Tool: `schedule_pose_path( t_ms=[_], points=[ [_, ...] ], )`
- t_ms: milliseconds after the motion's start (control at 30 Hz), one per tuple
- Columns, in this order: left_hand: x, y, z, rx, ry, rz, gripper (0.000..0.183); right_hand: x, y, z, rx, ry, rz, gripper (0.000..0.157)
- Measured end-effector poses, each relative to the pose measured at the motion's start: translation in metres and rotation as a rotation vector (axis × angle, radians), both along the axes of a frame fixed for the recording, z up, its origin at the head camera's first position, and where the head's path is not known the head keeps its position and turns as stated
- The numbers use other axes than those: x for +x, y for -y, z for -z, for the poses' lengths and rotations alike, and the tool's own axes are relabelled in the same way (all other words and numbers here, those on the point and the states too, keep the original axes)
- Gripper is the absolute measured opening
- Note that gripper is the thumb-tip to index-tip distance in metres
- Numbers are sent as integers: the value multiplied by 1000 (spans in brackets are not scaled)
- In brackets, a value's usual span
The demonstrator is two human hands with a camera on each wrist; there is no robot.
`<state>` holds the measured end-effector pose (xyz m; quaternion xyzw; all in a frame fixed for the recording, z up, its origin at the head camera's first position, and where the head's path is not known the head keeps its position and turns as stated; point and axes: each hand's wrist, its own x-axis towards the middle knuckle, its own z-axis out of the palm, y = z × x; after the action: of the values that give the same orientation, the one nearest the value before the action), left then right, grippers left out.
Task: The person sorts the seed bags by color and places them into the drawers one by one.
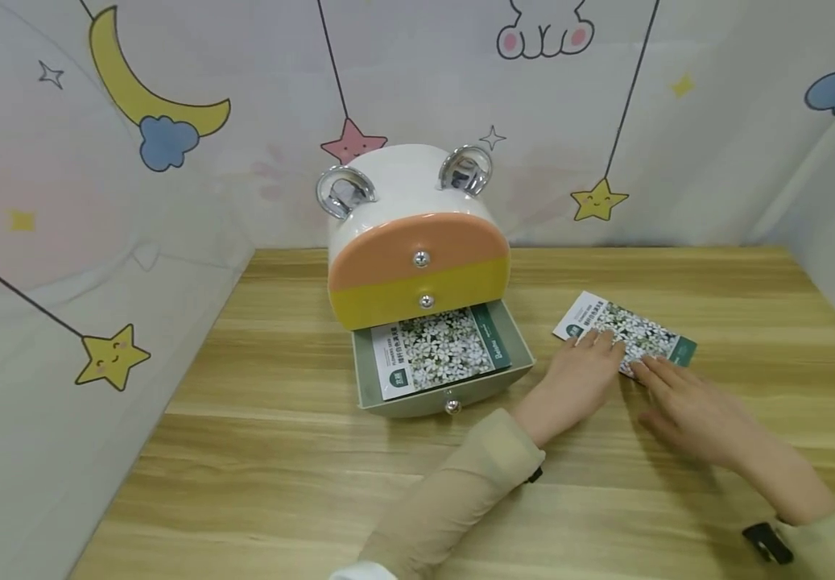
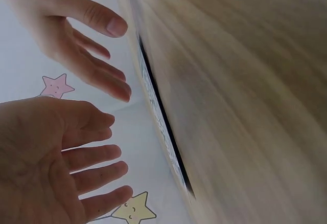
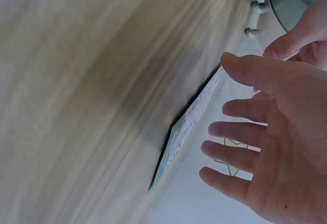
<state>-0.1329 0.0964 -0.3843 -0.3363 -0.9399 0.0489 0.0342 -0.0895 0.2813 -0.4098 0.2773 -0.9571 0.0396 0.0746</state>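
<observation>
A flat seed packet (image 1: 645,333) printed with white flowers, with one green end, lies slanted on the wooden table, right of the drawer box. Over its near edge my left hand (image 1: 576,385) reaches with fingers loosely straight. Beside it my right hand (image 1: 703,409) extends over the packet's near right part, thumb apart. In the left wrist view both palms show nothing held, and the packet (image 2: 162,116) appears edge-on below the fingertips. From the right wrist, the right hand (image 3: 276,137) has spread, relaxed fingers above the packet (image 3: 184,127).
A white drawer box (image 1: 417,185) with chrome ears stands at the back centre. Its orange and yellow drawers are closed. The green bottom drawer (image 1: 381,407) is pulled out, with a similar packet (image 1: 440,354) lying inside. A printed cloth wall rises behind the table.
</observation>
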Motion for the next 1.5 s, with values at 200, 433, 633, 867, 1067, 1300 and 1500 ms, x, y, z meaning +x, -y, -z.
schedule_pose_path(
  t_ms=[200,433,633,867,1067,1300,1500],
  points=[
    [-6,-12,3,-47,-20,20,40,-11,-6,-5,39,134,65,66],
    [-24,-27,9,-137,-16,-39,39,-29,-10,-7,70,259,145,70],
    [-36,-33,16,-185,62,-92,41,-36,-12,-5,73,265,157,72],
    [-46,-36,16,-257,221,-133,49,-45,-12,-3,54,286,170,76],
    [-51,-39,18,-260,239,-147,53,-49,-13,-3,63,298,189,76],
    [-52,-38,19,-247,250,-158,53,-49,-12,-4,65,284,179,70],
    [-54,-39,20,-245,271,-170,52,-49,-11,-6,76,273,188,62]
  ],
)
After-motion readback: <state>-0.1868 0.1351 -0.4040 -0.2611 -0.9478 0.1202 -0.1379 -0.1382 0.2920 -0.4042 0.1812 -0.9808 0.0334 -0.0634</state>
